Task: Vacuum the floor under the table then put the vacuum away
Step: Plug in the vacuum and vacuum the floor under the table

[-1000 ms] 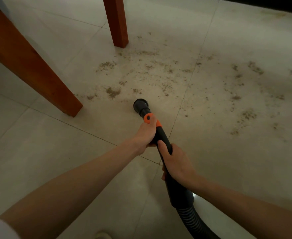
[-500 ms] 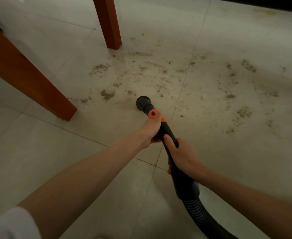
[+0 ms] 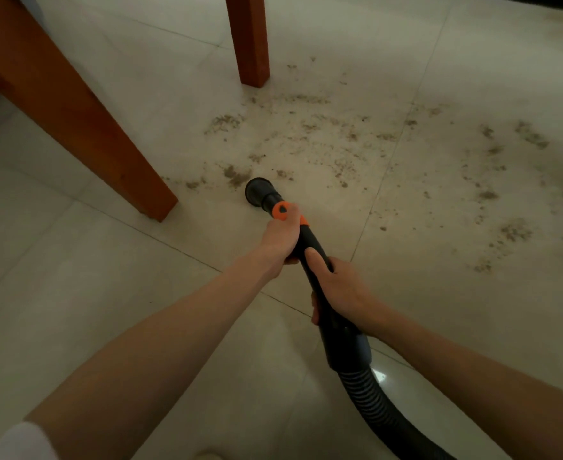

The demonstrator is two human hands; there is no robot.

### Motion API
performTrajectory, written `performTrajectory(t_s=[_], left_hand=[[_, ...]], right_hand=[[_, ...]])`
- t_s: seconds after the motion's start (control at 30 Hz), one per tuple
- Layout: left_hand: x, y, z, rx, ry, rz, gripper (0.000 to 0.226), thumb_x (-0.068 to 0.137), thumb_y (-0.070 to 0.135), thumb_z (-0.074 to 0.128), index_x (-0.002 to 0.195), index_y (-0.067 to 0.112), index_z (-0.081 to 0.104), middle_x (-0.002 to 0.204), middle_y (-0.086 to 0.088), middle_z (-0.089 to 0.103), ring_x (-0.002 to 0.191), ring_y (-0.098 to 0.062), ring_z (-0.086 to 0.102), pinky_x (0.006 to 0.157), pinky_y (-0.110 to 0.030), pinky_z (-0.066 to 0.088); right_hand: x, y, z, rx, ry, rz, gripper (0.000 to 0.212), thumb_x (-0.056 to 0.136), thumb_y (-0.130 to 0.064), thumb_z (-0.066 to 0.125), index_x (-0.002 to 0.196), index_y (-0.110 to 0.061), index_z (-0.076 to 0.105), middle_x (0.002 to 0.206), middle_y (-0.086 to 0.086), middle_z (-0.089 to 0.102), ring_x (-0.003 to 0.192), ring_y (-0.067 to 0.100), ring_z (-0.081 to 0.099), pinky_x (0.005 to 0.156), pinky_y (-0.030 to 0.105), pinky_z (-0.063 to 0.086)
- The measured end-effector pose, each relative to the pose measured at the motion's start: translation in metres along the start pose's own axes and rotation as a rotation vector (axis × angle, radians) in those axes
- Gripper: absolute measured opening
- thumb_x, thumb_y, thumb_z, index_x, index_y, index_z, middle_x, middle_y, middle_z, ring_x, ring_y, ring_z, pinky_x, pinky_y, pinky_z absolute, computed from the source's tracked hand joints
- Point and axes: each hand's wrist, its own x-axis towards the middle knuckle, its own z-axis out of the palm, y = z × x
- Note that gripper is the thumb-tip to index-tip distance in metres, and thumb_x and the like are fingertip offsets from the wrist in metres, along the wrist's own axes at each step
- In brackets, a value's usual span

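Note:
Both of my hands hold a black vacuum wand (image 3: 310, 257) with an orange collar. My left hand (image 3: 278, 239) grips it just behind the collar, and my right hand (image 3: 338, 288) grips it lower down, near the ribbed hose (image 3: 369, 400). The round black nozzle (image 3: 256, 191) touches the pale tiled floor (image 3: 74, 293) at the near edge of a wide scatter of brown dirt (image 3: 333, 141). Two wooden table legs stand close by: one (image 3: 74, 107) just left of the nozzle, another (image 3: 250, 38) farther back. The vacuum body is out of view.
Dirt patches spread across the tiles to the right (image 3: 512, 230). The hose runs off the bottom edge. A dark strip lies along the top right edge. A pale shoe tip (image 3: 208, 456) shows at the bottom.
The nozzle has slid left along the floor, toward the near table leg and the dirt clumps beside it. Both hands keep the same grip on the wand.

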Motion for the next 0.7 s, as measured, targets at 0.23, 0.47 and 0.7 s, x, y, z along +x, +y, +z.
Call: performTrajectory(t_s=[0.23,0.47,0.7], left_hand=[[0.012,0.001,-0.022,-0.071,0.05,0.02,0.054,0.096,0.052,0.033,0.118,0.007,0.051,0.106,-0.012,0.06,0.1,-0.03,0.061,0.085,-0.042,0.055],[0.022,-0.001,-0.047,-0.115,0.117,0.008,0.047,0.097,0.052,0.032,0.109,0.01,0.051,0.1,-0.01,0.059,0.094,-0.027,0.06,0.077,-0.038,0.055],[0.03,0.002,-0.061,-0.158,0.167,0.018,0.038,0.097,0.049,0.034,0.085,0.016,0.048,0.085,-0.005,0.054,0.083,-0.022,0.057,0.073,-0.035,0.052]], right_hand=[[0.016,-0.013,0.013,-0.053,-0.029,-0.048,0.045,0.097,-0.049,0.036,0.078,-0.009,0.045,0.057,0.005,0.059,0.043,0.02,0.06,0.045,0.026,0.049],[0.032,-0.025,0.027,-0.136,-0.104,-0.079,0.049,0.097,-0.052,0.034,0.079,-0.008,0.048,0.056,0.003,0.06,0.043,0.019,0.061,0.047,0.025,0.049],[0.046,-0.036,0.032,-0.095,-0.181,-0.067,0.047,0.097,-0.051,0.035,0.083,-0.008,0.048,0.056,0.004,0.06,0.044,0.019,0.061,0.045,0.024,0.047]])
